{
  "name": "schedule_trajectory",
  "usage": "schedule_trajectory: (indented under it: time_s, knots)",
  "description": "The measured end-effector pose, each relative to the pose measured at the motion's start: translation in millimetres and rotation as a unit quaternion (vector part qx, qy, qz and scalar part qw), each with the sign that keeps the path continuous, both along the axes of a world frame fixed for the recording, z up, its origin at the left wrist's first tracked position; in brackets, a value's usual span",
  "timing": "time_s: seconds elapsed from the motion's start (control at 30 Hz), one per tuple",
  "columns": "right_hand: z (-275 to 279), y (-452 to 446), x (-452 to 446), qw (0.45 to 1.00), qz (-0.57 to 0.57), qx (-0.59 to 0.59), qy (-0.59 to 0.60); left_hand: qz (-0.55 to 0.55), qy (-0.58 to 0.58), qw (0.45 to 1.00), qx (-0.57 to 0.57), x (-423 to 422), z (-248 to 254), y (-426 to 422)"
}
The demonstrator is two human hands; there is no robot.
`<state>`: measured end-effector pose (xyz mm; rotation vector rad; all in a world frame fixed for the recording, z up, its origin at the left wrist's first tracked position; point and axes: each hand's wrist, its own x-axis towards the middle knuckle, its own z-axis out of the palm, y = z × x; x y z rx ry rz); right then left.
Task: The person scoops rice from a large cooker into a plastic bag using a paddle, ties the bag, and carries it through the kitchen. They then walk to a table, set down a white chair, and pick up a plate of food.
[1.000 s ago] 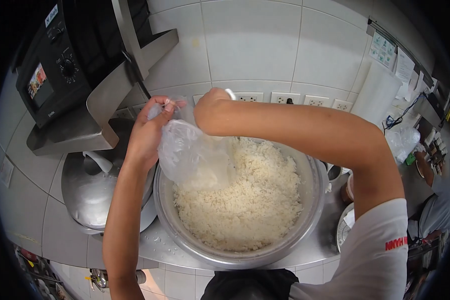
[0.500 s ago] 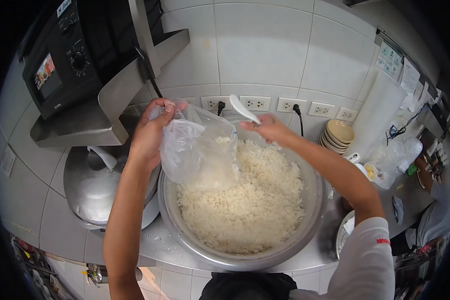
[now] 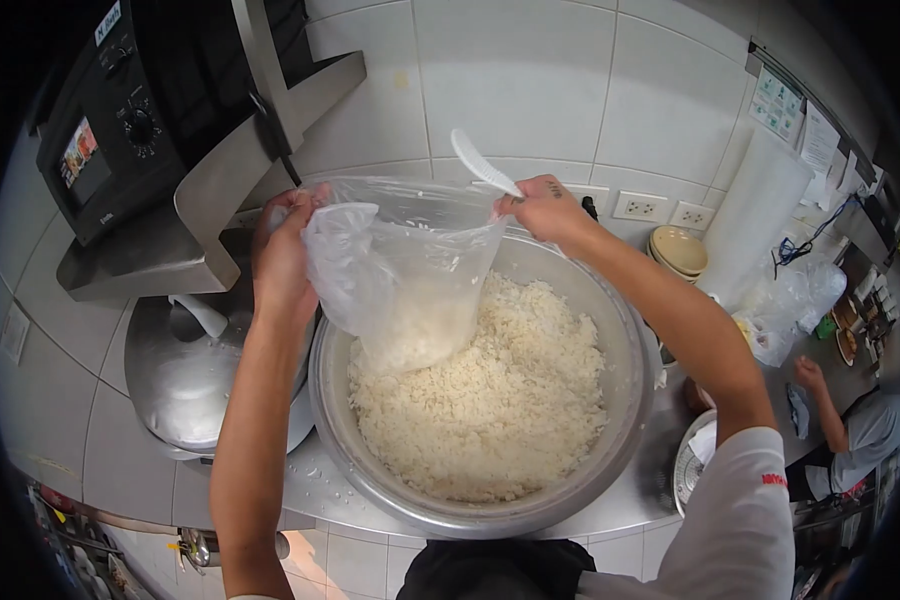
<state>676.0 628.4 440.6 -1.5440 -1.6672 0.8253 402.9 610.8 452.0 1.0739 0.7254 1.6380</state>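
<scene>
A clear plastic bag (image 3: 410, 270) with cooked rice in its bottom hangs over a big metal pot (image 3: 620, 440). My left hand (image 3: 285, 255) grips the bag's left rim, where the plastic is bunched. On the opposite side, my right hand (image 3: 548, 212) pinches the bag's right rim while also holding a white rice paddle (image 3: 480, 160), its broad end pointing up and left. The bag's mouth is stretched wide between both hands. Loose white rice (image 3: 490, 420) fills much of the pot, and the bag's lower part is just above or touching it; I cannot tell which.
A lidded rice cooker (image 3: 185, 380) stands left of the pot, below a shelf with a black microwave (image 3: 120, 130). Stacked bowls (image 3: 680, 250), a plastic roll (image 3: 755, 220) and crumpled bags (image 3: 790, 300) are at the right. Another person (image 3: 860, 430) works at far right.
My right hand has moved with the paddle to the bag's right rim and taken hold of it. The bag's mouth is now pulled wide open. The other person's arm has come into view.
</scene>
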Motion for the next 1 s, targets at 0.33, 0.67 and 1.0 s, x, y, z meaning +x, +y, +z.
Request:
schedule_trajectory:
  time_s: [0.33, 0.67, 1.0]
  knots:
    - [-17, -29, 76, 0.990, -0.056, -0.046, -0.121, -0.029, -0.026, 0.998, -0.041, 5, 6, -6]
    - [-78, -17, 32, 0.863, 0.067, 0.053, -0.499, -0.018, -0.051, 0.998, -0.029, 5, 2, 1]
    - [-108, -25, 15, 0.814, 0.194, 0.056, -0.545, -0.020, -0.056, 0.998, -0.018, 5, 0, 6]
